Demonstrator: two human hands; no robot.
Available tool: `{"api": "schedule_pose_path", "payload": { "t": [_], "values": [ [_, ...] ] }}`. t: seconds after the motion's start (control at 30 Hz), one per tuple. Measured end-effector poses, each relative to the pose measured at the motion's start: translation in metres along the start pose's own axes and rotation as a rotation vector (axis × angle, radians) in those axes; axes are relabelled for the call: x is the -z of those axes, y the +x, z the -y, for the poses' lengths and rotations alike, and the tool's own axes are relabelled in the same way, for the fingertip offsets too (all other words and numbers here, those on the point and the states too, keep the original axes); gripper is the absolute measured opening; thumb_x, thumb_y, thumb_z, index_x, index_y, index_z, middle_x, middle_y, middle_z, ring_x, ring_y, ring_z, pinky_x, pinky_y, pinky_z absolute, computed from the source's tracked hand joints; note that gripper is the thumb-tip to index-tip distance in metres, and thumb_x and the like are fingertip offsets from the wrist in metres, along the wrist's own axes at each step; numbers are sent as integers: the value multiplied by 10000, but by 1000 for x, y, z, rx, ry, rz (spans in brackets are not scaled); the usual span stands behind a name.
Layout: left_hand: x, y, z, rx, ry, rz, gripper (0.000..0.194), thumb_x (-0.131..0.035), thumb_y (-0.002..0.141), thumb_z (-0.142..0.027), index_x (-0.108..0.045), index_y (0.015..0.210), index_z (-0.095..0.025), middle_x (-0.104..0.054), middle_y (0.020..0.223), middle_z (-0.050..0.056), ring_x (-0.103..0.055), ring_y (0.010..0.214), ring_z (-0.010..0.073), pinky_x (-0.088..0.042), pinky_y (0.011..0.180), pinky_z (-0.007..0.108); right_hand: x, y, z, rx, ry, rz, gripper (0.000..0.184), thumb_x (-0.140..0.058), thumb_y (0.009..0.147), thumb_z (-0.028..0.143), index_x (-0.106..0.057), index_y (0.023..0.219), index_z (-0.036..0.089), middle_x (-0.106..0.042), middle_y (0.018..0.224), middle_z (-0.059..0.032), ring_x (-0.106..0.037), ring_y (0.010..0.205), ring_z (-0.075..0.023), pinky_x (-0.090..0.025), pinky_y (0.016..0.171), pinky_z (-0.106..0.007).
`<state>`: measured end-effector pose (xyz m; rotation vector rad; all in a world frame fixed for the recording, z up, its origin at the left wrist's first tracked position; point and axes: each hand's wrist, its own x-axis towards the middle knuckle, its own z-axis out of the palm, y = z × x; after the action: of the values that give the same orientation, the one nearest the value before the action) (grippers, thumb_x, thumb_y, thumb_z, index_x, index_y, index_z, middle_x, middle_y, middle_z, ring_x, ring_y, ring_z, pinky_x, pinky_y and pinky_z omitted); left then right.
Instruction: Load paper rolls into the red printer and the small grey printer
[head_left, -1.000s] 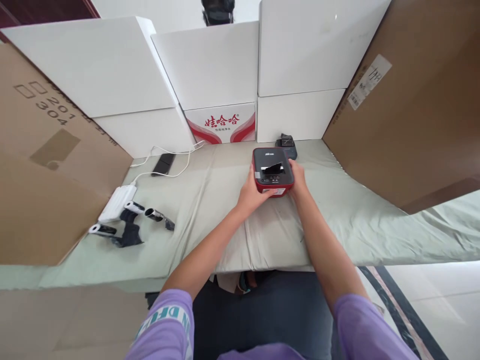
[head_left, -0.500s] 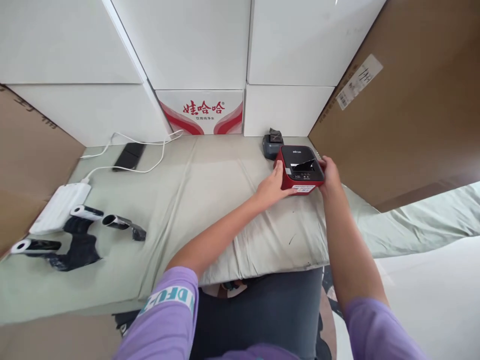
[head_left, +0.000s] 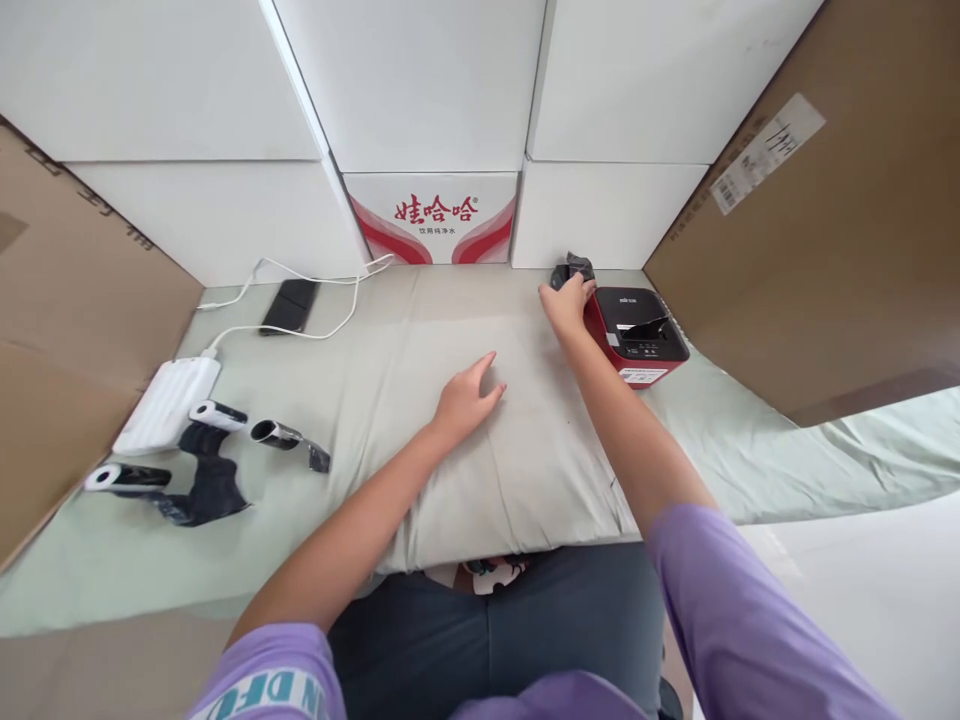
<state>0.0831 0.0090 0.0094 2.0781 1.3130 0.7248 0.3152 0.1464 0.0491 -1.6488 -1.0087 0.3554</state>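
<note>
My right hand (head_left: 566, 300) reaches to the back of the surface, its fingers closed round a small dark grey printer (head_left: 559, 276). A crumpled black strip (head_left: 580, 265) sticks up from that device, which is mostly hidden by the hand. Just to its right stands a red label printer (head_left: 637, 335) with a black top, a dark strip rising from its slot and a white sticker on its front. My left hand (head_left: 466, 400) hovers low over the cloth near the middle, fingers apart, holding nothing.
On the left of the green cloth (head_left: 420, 420) lie a white power strip (head_left: 169, 405) or adapter, a white cable (head_left: 300, 331), a black phone (head_left: 291, 305) and several rolls of black film (head_left: 214, 490). White boxes (head_left: 600, 210) wall the back; brown cartons (head_left: 847, 250) flank the sides.
Both hands have let go of the red printer. My right hand has moved left and back onto the small grey printer; my left hand has drawn back to the left. The view has shifted slightly.
</note>
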Motion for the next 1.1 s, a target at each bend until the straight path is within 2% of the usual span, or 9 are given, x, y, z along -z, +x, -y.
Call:
{"api": "schedule_pose_path", "payload": {
  "t": [0.1, 0.27, 0.4, 0.53, 0.63, 0.73, 0.87, 1.0, 1.1],
  "values": [
    [-1, 2, -1, -27, 20, 16, 568, -617, 978, -326, -563, 1540, -264, -623, 1570, 65, -629, 1416, 297, -493, 1218, 471, -15, 15, -5, -132, -104, -141, 974, -766, 708, 110, -357, 1588, 14, -280, 1658, -373, -229, 1628, -460, -283, 1301, -595],
    [-2, 1, 0, -67, 24, -35, 462, -614, 979, -234, -638, 1441, -240, -703, 1476, 45, -688, 1321, 255, -476, 1217, 432, -23, 20, 1, -291, -414, -183, 1111, -746, 751, 66, -158, 1693, 29, -220, 1677, -385, -336, 1591, -432, -363, 1268, -538],
    [-2, 2, -1, -52, -24, -62, 402, -615, 981, -197, -668, 1378, -240, -746, 1407, 35, -707, 1283, 231, -486, 1192, 413, -18, 18, -3, -210, -649, -145, 1135, -735, 755, 27, -133, 1716, 56, -383, 1568, -333, -403, 1538, -396, -378, 1255, -494],
    [-2, 3, -2, -54, -72, -88, 356, -628, 972, -176, -694, 1312, -254, -774, 1354, 24, -720, 1253, 225, -486, 1187, 413, -8, 21, -10, -210, -637, -141, 1205, -794, 714, 81, -146, 1728, 141, -346, 1543, -298, -493, 1430, -409, -429, 1192, -529],
    [-3, 3, -1, -47, -122, -141, 333, -622, 970, -164, -699, 1278, -266, -789, 1319, 19, -732, 1218, 218, -492, 1181, 412, -8, 12, -9, -132, -600, -143, 1170, -802, 716, 189, -192, 1715, 171, -372, 1493, -263, -493, 1387, -421, -430, 1156, -590],
    [-4, 6, 4, -60, -173, -229, 323, -614, 961, -137, -697, 1253, -247, -796, 1292, 42, -734, 1216, 223, -504, 1163, 423, -14, -23, -1, 51, -587, -116, 1095, -775, 745, 287, -236, 1691, 183, -408, 1439, -221, -469, 1370, -410, -401, 1155, -624],
    [4, 15, 14, -84, -196, -392, 337, -607, 940, -104, -695, 1252, -198, -779, 1288, 100, -721, 1230, 238, -521, 1113, 409, -19, -102, 14, 258, -461, -29, 1106, -748, 760, 399, -184, 1690, 203, -415, 1398, -190, -469, 1339, -385, -407, 1149, -610],
    [20, 22, 28, 6, -174, -541, 340, -566, 965, -128, -722, 1263, -180, -777, 1151, 97, -732, 977, 201, -551, 989, 360, -14, -172, 25, 341, -382, 66, 1139, -749, 765, 452, -119, 1699, 283, -400, 1381, -159, -485, 1324, -368, -449, 1119, -595],
    [29, 24, 38, 39, -176, -544, 306, -558, 955, -132, -787, 1154, -179, -785, 1107, 89, -714, 941, 196, -551, 948, 335, -13, -199, 28, 330, -388, 118, 1131, -758, 766, 429, -134, 1699, 298, -391, 1382, -157, -482, 1327, -368, -464, 1101, -586]
  ]
}}
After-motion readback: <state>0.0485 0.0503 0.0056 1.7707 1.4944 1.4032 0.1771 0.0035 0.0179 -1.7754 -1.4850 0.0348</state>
